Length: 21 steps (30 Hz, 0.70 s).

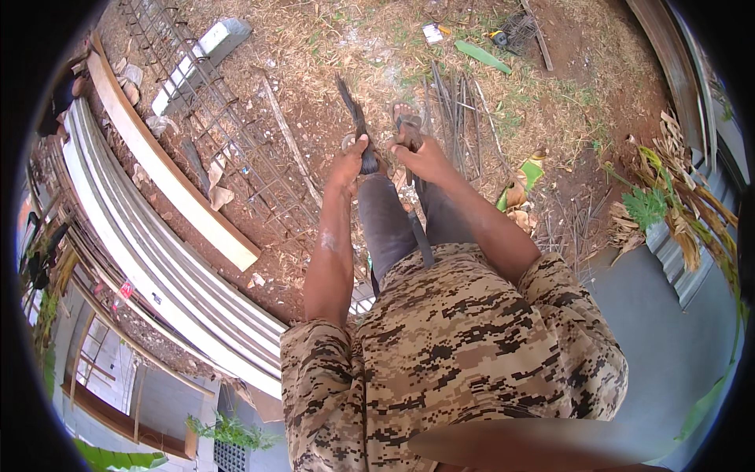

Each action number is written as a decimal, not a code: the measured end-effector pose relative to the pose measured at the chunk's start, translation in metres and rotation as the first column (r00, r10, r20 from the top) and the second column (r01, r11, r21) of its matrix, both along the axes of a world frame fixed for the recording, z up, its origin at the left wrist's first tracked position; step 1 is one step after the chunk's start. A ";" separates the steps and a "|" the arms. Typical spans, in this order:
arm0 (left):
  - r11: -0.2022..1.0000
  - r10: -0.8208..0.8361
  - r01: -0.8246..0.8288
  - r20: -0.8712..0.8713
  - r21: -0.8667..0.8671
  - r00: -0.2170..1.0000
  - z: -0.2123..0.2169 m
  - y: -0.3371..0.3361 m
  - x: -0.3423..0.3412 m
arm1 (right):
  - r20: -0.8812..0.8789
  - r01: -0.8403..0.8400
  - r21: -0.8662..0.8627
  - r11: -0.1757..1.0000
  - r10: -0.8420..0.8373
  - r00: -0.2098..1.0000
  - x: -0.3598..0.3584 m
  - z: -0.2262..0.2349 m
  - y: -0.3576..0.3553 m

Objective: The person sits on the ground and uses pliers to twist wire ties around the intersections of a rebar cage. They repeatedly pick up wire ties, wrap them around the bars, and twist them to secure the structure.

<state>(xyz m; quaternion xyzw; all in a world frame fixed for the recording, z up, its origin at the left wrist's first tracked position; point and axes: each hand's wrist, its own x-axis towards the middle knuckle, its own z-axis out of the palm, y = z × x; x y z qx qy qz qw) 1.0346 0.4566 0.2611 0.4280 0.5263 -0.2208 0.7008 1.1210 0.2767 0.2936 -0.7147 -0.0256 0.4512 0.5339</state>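
My left hand [348, 164] is closed around a bundle of dark thin wires [368, 161], whose loose ends stick up away from me. Just right of it, my right hand [429, 161] is closed too, its fingers around something dark that I cannot make out. Below the hands, a dark bar-like tool handle [422, 240] lies against my grey trousers [385, 220]. A sandalled foot [405, 114] shows beyond the right hand.
Long rebar cages [224, 118] lie at the left, with a concrete post [200, 63], a timber plank [165, 161] and stacked white beams [157, 236]. Thin rods [456, 118] lie ahead. A tape measure [499, 37] sits farther off. Dry leaves [676, 197] hang at the right.
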 end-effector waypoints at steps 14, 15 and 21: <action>0.908 0.413 -0.418 0.191 -0.013 0.890 0.094 -0.007 -0.079 | -0.317 -0.207 0.161 0.965 0.249 0.915 -0.050 0.090 0.034; 0.909 0.407 -0.418 0.228 -0.001 0.885 0.093 -0.006 -0.080 | -0.285 -0.240 0.191 0.952 0.288 0.914 -0.051 0.090 0.035; 0.926 0.367 -0.378 0.217 0.007 0.904 0.096 0.004 -0.081 | -0.035 -0.409 0.113 0.905 0.415 0.909 -0.052 0.117 0.043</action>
